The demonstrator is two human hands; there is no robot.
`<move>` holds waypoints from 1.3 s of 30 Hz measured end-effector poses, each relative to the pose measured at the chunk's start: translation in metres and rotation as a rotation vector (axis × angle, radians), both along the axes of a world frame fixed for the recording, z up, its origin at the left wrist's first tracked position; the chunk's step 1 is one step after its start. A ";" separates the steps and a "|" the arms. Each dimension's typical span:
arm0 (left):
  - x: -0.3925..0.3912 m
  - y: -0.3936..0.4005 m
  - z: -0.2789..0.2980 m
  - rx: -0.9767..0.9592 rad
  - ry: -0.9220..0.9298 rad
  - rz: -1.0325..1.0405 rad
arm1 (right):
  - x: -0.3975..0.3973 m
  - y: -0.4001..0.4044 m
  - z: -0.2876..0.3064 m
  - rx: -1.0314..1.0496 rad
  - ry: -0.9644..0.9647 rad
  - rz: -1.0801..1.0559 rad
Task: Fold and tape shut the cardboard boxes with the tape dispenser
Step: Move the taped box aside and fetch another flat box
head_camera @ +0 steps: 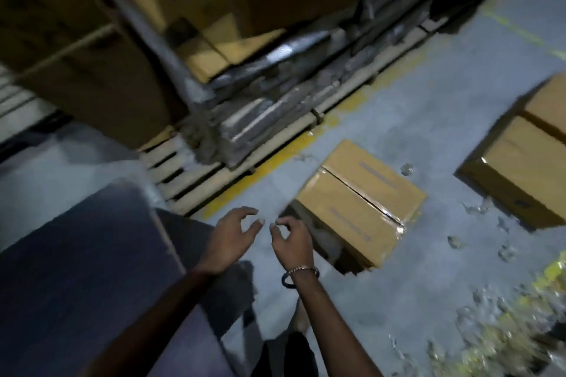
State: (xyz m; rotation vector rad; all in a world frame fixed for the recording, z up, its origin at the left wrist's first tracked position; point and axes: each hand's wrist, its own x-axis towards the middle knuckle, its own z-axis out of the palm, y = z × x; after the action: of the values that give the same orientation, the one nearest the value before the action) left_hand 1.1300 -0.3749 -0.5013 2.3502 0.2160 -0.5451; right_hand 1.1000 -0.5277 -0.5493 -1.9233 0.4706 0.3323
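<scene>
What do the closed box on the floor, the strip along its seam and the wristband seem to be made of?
The box: matte brown cardboard, by its flat tan flaps. The seam strip: probably clear glossy plastic tape, since it glints and wrinkles at the corner. The wristband on the right hand: likely metal, pale and shiny; blur leaves it open.

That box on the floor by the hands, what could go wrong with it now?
1. The box has shiny tape on its top seam, but the flaps gape a little near one end, so it might pop open when lifted.
2. Both hands, left hand and right hand, hold nothing and no tape dispenser shows, so fixing it may take a search.
3. Crumpled clear scraps litter the floor; a foot could slip.
</scene>
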 end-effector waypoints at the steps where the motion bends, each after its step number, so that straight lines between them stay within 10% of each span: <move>1: -0.018 0.027 0.026 -0.020 -0.053 0.064 | -0.005 0.023 0.022 0.001 -0.036 0.078; 19: -0.530 0.413 0.122 -0.013 -0.440 1.200 | -0.327 0.470 0.174 0.037 -0.243 1.171; 39: -0.887 0.374 0.229 0.522 -0.548 2.292 | -0.710 0.644 0.266 0.357 -0.375 2.273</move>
State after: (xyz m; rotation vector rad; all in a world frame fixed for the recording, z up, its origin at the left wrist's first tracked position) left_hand 0.2427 -0.0010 -0.2722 1.0506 2.3132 1.2860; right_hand 0.3903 0.1165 -0.2831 -1.2130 -2.0505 1.2240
